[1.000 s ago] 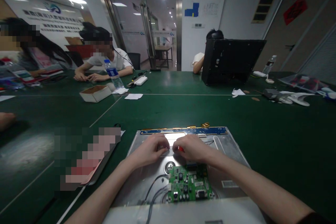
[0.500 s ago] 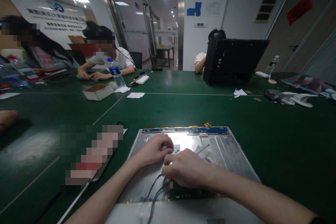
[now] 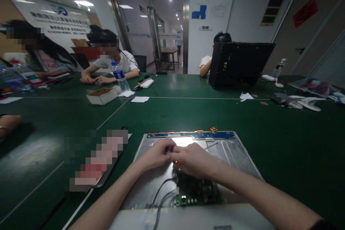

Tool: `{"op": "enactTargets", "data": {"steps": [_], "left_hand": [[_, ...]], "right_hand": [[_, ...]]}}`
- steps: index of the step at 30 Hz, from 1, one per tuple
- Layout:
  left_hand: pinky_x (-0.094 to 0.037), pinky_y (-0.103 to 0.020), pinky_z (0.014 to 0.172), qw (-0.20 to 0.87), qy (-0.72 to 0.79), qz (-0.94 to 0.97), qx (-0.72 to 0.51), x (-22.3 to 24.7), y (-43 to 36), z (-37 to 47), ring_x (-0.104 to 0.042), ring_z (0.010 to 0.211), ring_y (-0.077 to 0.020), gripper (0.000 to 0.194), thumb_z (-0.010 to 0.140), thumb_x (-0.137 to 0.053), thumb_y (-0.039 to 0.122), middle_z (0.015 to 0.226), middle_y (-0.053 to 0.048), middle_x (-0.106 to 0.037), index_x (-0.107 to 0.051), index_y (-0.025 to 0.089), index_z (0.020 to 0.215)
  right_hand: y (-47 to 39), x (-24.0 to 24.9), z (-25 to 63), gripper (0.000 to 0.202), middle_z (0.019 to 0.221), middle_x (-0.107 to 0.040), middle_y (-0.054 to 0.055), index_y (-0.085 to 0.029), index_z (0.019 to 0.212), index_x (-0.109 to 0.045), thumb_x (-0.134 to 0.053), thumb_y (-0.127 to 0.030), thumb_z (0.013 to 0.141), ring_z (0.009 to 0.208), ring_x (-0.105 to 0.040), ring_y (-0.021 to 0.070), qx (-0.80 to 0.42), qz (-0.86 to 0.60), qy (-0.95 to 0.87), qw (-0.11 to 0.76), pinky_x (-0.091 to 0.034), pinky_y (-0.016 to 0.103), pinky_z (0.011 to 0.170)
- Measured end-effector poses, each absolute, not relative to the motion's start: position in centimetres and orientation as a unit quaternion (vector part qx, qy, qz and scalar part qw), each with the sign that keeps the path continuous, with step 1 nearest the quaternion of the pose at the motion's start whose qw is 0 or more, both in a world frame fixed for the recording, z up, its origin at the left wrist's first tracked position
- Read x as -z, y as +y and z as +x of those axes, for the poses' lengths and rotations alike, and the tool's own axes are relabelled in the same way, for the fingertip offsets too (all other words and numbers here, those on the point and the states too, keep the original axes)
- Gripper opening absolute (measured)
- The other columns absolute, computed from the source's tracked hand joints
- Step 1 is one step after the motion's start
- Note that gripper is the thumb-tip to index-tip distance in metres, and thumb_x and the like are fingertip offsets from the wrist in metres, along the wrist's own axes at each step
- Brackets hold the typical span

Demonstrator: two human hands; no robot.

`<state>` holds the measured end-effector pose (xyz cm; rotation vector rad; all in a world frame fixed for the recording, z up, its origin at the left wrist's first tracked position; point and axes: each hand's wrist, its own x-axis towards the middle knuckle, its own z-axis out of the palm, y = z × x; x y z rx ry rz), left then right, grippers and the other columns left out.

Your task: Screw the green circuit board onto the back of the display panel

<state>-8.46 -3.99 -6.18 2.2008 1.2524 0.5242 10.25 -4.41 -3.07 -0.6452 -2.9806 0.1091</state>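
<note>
My left hand point(image 3: 161, 152) is closed over the metal back of a flat display panel point(image 3: 231, 158), its fingers curled together; whatever they grip is hidden. Touching those fingertips, my right hand point(image 3: 192, 160) is closed as well. A thin screwdriver point(image 3: 212, 146) seems tucked in it: a slim shaft points out to the upper right, and a bit of red shows under the fingers. Below the right hand lies a green circuit board point(image 3: 198, 188) with dark cables point(image 3: 161, 201) on its left. A blue strip board point(image 3: 172, 135) runs along the panel's far edge.
Left of the panel lies a partly blurred flat item point(image 3: 101, 160) with a white cable point(image 3: 78, 208). Further back are a small open box point(image 3: 101, 96), a water bottle point(image 3: 120, 76) and a large black monitor casing point(image 3: 242, 64). Another person's hand point(image 3: 9, 125) rests at the left edge.
My right hand has moved up and slightly away, its fingertips now meeting my left hand's. More of the green circuit board shows. My left hand has stayed nearly in place.
</note>
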Motion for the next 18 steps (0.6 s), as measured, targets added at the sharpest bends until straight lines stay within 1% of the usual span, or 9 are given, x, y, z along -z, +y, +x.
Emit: {"op": "enactTargets", "data": {"steps": [3, 7, 10, 12, 16, 17, 18], "left_hand": [[-0.04, -0.026, 0.062, 0.27, 0.475, 0.814, -0.197, 6.1, -4.0, -8.6, -0.054, 0.07, -0.0179, 0.009, 0.079, -0.055, 0.022, 0.074, -0.002, -0.061, -0.061, 0.016, 0.076], [-0.04, -0.026, 0.062, 0.268, 0.476, 0.816, -0.188, 5.5, -4.2, -8.5, -0.054, 0.07, -0.0177, 0.011, 0.081, -0.055, 0.024, 0.076, -0.003, -0.062, -0.063, 0.016, 0.08], [-0.041, -0.027, 0.062, 0.27, 0.476, 0.817, -0.182, 5.1, -4.2, -8.7, -0.055, 0.07, -0.0176, 0.012, 0.082, -0.056, 0.026, 0.078, -0.003, -0.062, -0.064, 0.016, 0.083], [-0.041, -0.027, 0.062, 0.274, 0.477, 0.816, -0.178, 4.7, -4.3, -8.9, -0.055, 0.07, -0.0174, 0.013, 0.083, -0.056, 0.027, 0.08, -0.003, -0.062, -0.064, 0.016, 0.083], [-0.041, -0.027, 0.062, 0.294, 0.474, 0.816, -0.15, 3.5, -4.9, -9.3, -0.055, 0.07, -0.0168, 0.012, 0.081, -0.058, 0.026, 0.086, -0.004, -0.063, -0.063, 0.016, 0.085], [-0.041, -0.027, 0.062, 0.3, 0.47, 0.818, -0.138, 3.1, -5.2, -9.4, -0.055, 0.071, -0.0168, 0.012, 0.08, -0.059, 0.027, 0.087, -0.004, -0.062, -0.063, 0.017, 0.086], [-0.041, -0.028, 0.064, 0.304, 0.465, 0.822, -0.126, 2.8, -5.5, -9.3, -0.055, 0.072, -0.0172, 0.013, 0.079, -0.06, 0.027, 0.089, -0.004, -0.062, -0.063, 0.017, 0.087]], "right_hand": [[-3.0, 3.6, 10.9, 0.021, 0.096, -0.066, 0.011, -0.014, 0.098, -0.065, -0.048, -0.024, 0.09, 0.075, -0.063, 0.0209, -0.033, -0.263, -0.964, 0.039, -0.04, 0.03, 0.058], [-2.4, 4.0, 11.4, 0.018, 0.093, -0.067, 0.008, -0.016, 0.094, -0.066, -0.05, -0.023, 0.089, 0.073, -0.063, 0.0193, -0.04, -0.284, -0.958, 0.029, -0.039, 0.028, 0.058], [-2.4, 3.5, 12.8, 0.016, 0.097, -0.066, 0.007, -0.018, 0.096, -0.065, -0.052, -0.025, 0.089, 0.076, -0.062, 0.0184, -0.044, -0.302, -0.952, 0.036, -0.037, 0.027, 0.057], [-2.6, 3.0, 14.4, 0.016, 0.101, -0.065, 0.008, -0.017, 0.099, -0.064, -0.052, -0.024, 0.09, 0.077, -0.061, 0.0178, -0.045, -0.318, -0.946, 0.042, -0.036, 0.028, 0.058], [-3.8, 2.2, 18.6, 0.016, 0.098, -0.064, 0.005, -0.019, 0.099, -0.063, -0.053, -0.019, 0.087, 0.077, -0.058, 0.0162, -0.061, -0.318, -0.945, 0.038, -0.034, 0.028, 0.059], [-4.2, 2.2, 19.6, 0.019, 0.097, -0.064, 0.004, -0.02, 0.103, -0.061, -0.055, -0.017, 0.085, 0.077, -0.057, 0.0159, -0.066, -0.313, -0.947, 0.035, -0.034, 0.027, 0.059], [-4.8, 2.3, 20.4, 0.029, 0.099, -0.063, 0.003, -0.022, 0.11, -0.059, -0.057, -0.016, 0.082, 0.077, -0.056, 0.0154, -0.074, -0.304, -0.949, 0.032, -0.034, 0.027, 0.059]]}}
